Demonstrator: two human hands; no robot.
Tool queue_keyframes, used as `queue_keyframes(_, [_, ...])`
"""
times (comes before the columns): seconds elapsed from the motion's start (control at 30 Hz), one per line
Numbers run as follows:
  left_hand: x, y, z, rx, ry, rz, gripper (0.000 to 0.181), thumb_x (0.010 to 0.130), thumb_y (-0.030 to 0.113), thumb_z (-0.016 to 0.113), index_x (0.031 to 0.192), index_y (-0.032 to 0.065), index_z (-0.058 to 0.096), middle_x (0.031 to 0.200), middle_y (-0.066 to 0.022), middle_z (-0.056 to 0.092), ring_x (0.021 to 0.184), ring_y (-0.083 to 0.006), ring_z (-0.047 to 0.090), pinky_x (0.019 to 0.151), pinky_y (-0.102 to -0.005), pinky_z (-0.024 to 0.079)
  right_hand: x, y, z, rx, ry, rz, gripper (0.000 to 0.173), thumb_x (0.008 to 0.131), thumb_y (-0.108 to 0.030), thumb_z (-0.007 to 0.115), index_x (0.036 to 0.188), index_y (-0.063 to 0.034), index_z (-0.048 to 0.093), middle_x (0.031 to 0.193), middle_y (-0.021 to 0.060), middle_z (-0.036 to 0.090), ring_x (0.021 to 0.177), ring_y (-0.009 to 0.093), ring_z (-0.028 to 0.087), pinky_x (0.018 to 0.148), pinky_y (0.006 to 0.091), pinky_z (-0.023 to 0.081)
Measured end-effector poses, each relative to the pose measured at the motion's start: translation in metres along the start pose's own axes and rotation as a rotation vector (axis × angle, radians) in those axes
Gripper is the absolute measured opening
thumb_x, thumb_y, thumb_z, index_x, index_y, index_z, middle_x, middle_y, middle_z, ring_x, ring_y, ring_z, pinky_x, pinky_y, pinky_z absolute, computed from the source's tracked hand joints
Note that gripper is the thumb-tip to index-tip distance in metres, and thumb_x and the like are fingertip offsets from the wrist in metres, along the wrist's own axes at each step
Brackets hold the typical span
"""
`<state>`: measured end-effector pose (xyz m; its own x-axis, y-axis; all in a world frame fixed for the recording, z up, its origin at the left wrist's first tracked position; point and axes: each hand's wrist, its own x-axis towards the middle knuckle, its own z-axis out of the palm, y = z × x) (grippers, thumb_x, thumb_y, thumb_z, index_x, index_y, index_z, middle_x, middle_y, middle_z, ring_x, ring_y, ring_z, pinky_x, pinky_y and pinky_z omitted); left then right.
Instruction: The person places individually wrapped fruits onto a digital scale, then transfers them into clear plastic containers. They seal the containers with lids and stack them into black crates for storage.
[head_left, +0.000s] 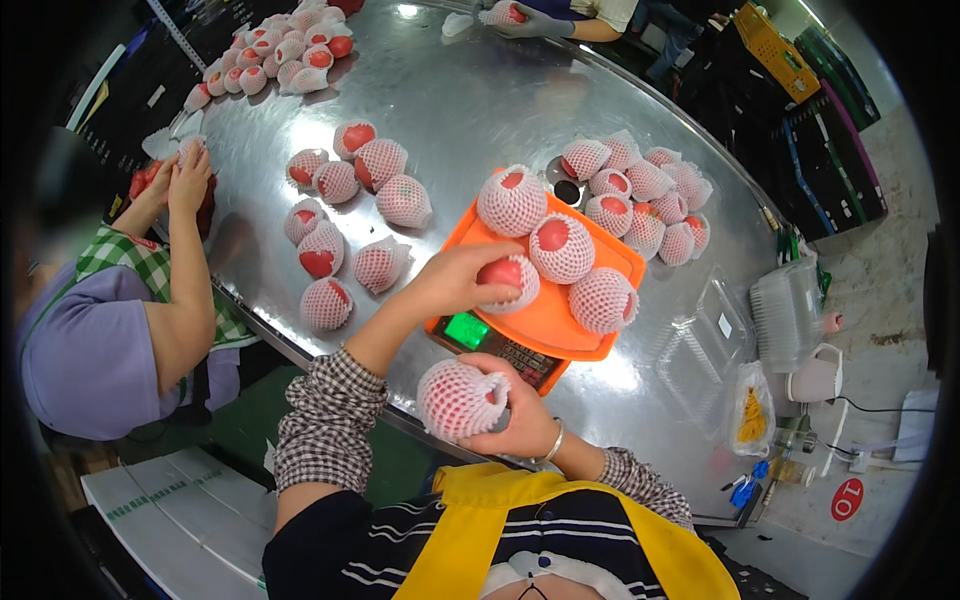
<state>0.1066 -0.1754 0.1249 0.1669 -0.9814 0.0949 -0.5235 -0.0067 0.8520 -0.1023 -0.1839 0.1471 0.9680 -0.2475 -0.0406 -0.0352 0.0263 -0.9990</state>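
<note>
My left hand (469, 281) grips a red tomato in a white foam net (510, 283) at the near left of the orange tray (551, 322) of a weighing scale. Several more netted tomatoes (561, 247) rest on that tray. Below the scale's lit green display (466, 330), my right hand (521, 412), with a bracelet at the wrist, holds another netted tomato (461, 399) near the steel table's edge. Netted tomatoes (326, 247) lie loosely to the left of the scale, and a cluster of them (645, 195) sits to its right.
A large netted pile (277, 52) fills the table's far left. Clear plastic boxes (701, 352) and a bag of yellow rubber bands (750, 416) lie at the right. A co-worker (120, 300) handles fruit at the left; a gloved hand (534, 22) works across the table.
</note>
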Motion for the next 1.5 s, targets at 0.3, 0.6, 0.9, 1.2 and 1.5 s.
queue_keyframes(0.3, [-0.109,-0.016,-0.007,-0.357,0.276,-0.217,0.064,0.069,0.020,0.075,0.124,0.0062,0.046,0.115,-0.0084,0.054,0.104,-0.0195,0.052,0.077,-0.0323,0.049,-0.002,0.030,0.010,-0.178,0.183,0.152,0.078,0.057,-0.021,0.078,0.125,-0.0076,0.041,0.112,0.0152,0.056,0.102,0.026,0.058,0.089,0.0349,0.045])
queue_keyframes(0.6, [-0.183,-0.026,0.051,-0.131,0.207,-0.373,0.085,0.050,0.017,0.084,0.125,0.0015,0.046,0.118,-0.0165,0.051,0.111,-0.0275,0.050,0.092,-0.0354,0.042,0.003,0.086,0.041,-0.164,0.040,0.022,0.067,0.071,-0.005,0.066,0.131,-0.0064,0.036,0.125,0.0168,0.041,0.110,0.029,0.050,0.084,0.0350,0.049])
queue_keyframes(0.9, [-0.179,-0.106,0.019,0.140,0.417,-0.472,0.077,0.056,0.014,0.077,0.124,0.0014,0.042,0.115,-0.0197,0.051,0.107,-0.0324,0.051,0.091,-0.0375,0.041,-0.050,0.077,-0.002,-0.220,-0.030,0.220,0.037,0.079,-0.011,0.062,0.114,-0.0035,0.052,0.103,0.0130,0.057,0.093,0.022,0.059,0.077,0.0310,0.051])
queue_keyframes(1.2, [-0.112,-0.002,-0.009,0.555,0.504,-0.090,0.068,0.066,0.015,0.074,0.124,0.0008,0.043,0.124,-0.0204,0.045,0.111,-0.0368,0.046,0.093,-0.0404,0.039,-0.089,0.080,-0.039,-0.254,0.132,0.251,0.031,0.080,-0.011,0.060,0.110,-0.0036,0.056,0.097,0.0104,0.062,0.087,0.019,0.061,0.075,0.0292,0.050])
queue_keyframes(1.5, [-0.004,-0.005,0.026,0.373,0.348,0.047,0.070,0.068,0.026,0.075,0.122,-0.0030,0.043,0.118,-0.0212,0.051,0.107,-0.0333,0.051,0.091,-0.0383,0.042,-0.103,0.052,-0.055,-0.277,0.189,0.233,0.030,0.081,-0.012,0.060,0.110,-0.0032,0.056,0.098,0.0110,0.062,0.089,0.020,0.062,0.077,0.0294,0.050])
